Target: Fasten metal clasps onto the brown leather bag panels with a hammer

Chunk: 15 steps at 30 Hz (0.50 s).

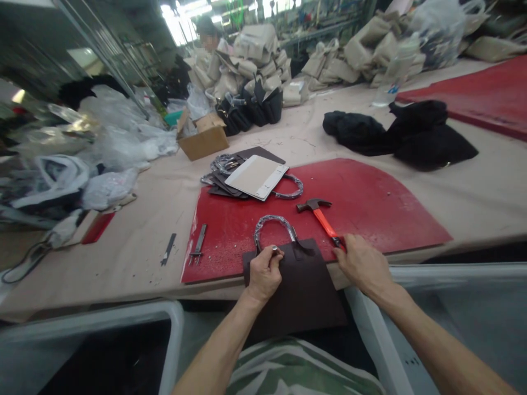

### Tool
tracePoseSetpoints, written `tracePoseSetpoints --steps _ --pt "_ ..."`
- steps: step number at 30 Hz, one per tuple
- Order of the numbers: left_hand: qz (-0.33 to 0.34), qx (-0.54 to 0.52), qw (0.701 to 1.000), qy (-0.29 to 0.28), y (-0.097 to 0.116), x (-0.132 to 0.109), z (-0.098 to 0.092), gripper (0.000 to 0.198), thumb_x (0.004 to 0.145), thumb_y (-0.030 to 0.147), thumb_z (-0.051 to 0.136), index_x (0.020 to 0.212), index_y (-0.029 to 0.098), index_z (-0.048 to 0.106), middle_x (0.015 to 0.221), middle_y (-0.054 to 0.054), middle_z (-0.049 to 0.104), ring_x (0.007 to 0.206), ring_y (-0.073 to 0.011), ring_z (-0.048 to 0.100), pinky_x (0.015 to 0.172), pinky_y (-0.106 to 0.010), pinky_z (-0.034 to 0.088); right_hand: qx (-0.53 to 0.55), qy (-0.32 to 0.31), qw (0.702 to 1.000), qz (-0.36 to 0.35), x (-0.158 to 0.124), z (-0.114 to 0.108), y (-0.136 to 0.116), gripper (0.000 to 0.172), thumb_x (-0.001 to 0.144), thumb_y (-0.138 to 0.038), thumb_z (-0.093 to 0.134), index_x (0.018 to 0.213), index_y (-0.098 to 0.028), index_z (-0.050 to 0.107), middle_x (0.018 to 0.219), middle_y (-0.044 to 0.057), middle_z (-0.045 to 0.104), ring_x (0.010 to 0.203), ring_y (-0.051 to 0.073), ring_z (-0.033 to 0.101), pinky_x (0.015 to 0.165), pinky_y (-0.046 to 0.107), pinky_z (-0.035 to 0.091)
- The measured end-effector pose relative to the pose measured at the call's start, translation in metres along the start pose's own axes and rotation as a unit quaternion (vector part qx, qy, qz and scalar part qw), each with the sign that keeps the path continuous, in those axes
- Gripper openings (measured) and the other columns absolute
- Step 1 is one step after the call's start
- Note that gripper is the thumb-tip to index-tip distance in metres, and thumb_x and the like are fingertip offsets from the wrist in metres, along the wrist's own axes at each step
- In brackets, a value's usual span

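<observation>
Beige paper is covering the long desk [135,247], and a red mat [370,203] is lying on it right in front of me. Farther back a stack of panels [255,175] and a cardboard box [203,140] are sitting, and another person is working beside piled bags at the far end.

My left grip [265,274] is clenching around a small metal punch [274,249], standing it roughly upright on the top corner of the brown leather panel [300,291], just beside the foot of its wrapped handle [274,222]. The panel's upper edge is resting on the mat while most of it is hanging over the desk edge toward my lap.

My right grip [362,266] is closing on the very end of the hammer [323,219], whose head is lying on the mat, apart from the punch.

I am judging the risks this way: with so much of the panel overhanging, it could be sliding off under a knock. My fingers are wrapping close under the punch's top, so a glancing blow could be landing on them, and holding the hammer so far back is making such a miss more likely. A tilted punch could also be skidding into the handle.
</observation>
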<state>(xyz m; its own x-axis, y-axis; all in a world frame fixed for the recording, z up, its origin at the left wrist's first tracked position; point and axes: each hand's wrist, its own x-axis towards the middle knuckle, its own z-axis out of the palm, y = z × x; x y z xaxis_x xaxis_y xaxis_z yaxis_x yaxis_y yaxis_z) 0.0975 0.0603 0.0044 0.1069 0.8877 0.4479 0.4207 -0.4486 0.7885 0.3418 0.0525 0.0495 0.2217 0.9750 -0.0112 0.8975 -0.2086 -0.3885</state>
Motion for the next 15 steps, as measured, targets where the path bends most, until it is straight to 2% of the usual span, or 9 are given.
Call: tracePoseSetpoints --steps 2,4,6,9,10,12,15 --pt "-0.009 -0.009 1.0 -0.001 0.001 0.002 0.001 0.013 0.092 0.016 0.05 0.09 0.02 0.062 0.084 -0.003 0.071 0.078 -0.0157 0.069 0.075 -0.025 0.054 0.126 -0.067 0.988 0.06 0.003 -0.005 -0.002 0.009 0.08 -0.019 0.054 0.088 -0.015 0.055 0.084 0.011 0.057 0.076 0.022 0.055 0.065 0.031 0.042" --pt "-0.011 -0.01 1.0 -0.002 0.002 0.003 0.001 0.012 0.092 0.017 0.05 0.088 0.02 0.062 0.082 -0.003 0.07 0.076 -0.0159 0.069 0.073 -0.025 0.054 0.23 -0.133 0.96 0.083 0.007 -0.01 -0.009 0.007 0.074 -0.019 0.053 0.081 -0.018 0.051 0.072 0.005 0.054 0.064 0.018 0.052 0.057 0.027 0.04" --pt "-0.007 -0.003 1.0 0.001 0.003 0.004 0.001 0.012 0.091 0.017 0.051 0.087 0.02 0.062 0.081 -0.004 0.07 0.074 -0.0163 0.068 0.072 -0.026 0.054 0.279 -0.187 0.939 0.079 0.009 -0.018 -0.019 0.004 0.074 -0.023 0.049 0.075 -0.02 0.048 0.062 0.001 0.049 0.052 0.015 0.046 0.049 0.025 0.039" --pt "-0.005 0.002 1.0 0.001 0.003 0.004 0.002 0.013 0.09 0.015 0.05 0.087 0.02 0.061 0.08 -0.004 0.07 0.074 -0.0169 0.068 0.07 -0.026 0.053 0.332 -0.215 0.915 0.079 0.002 -0.037 -0.036 0.014 0.082 -0.033 0.04 0.073 -0.023 0.038 0.06 -0.003 0.041 0.042 0.012 0.036 0.042 0.024 0.035" --pt "-0.005 0.001 1.0 -0.002 0.002 0.003 0.002 0.013 0.09 0.014 0.049 0.087 0.02 0.061 0.08 -0.004 0.069 0.074 -0.017 0.068 0.07 -0.026 0.053 0.343 -0.202 0.914 0.076 -0.004 -0.044 -0.04 0.02 0.086 -0.039 0.037 0.073 -0.024 0.036 0.059 -0.004 0.039 0.041 0.011 0.034 0.04 0.024 0.033" --pt "-0.004 -0.003 1.0 -0.005 0.0 0.002 0.003 0.013 0.09 0.013 0.049 0.087 0.02 0.06 0.08 -0.004 0.069 0.074 -0.0168 0.068 0.071 -0.026 0.053 0.341 -0.13 0.93 0.036 -0.02 -0.059 -0.046 0.032 0.091 -0.051 0.036 0.074 -0.025 0.036 0.059 -0.005 0.04 0.041 0.011 0.034 0.039 0.023 0.03" --pt "0.008 -0.007 1.0 0.0 -0.004 0.0 0.005 0.013 0.089 0.013 0.049 0.089 0.02 0.06 0.081 -0.004 0.069 0.075 -0.0169 0.067 0.073 -0.026 0.053 0.231 0.047 0.966 -0.104 -0.045 -0.073 -0.046 0.038 0.093 -0.058 0.04 0.074 -0.025 0.042 0.055 -0.003 0.045 0.043 0.013 0.042 0.044 0.025 0.029"
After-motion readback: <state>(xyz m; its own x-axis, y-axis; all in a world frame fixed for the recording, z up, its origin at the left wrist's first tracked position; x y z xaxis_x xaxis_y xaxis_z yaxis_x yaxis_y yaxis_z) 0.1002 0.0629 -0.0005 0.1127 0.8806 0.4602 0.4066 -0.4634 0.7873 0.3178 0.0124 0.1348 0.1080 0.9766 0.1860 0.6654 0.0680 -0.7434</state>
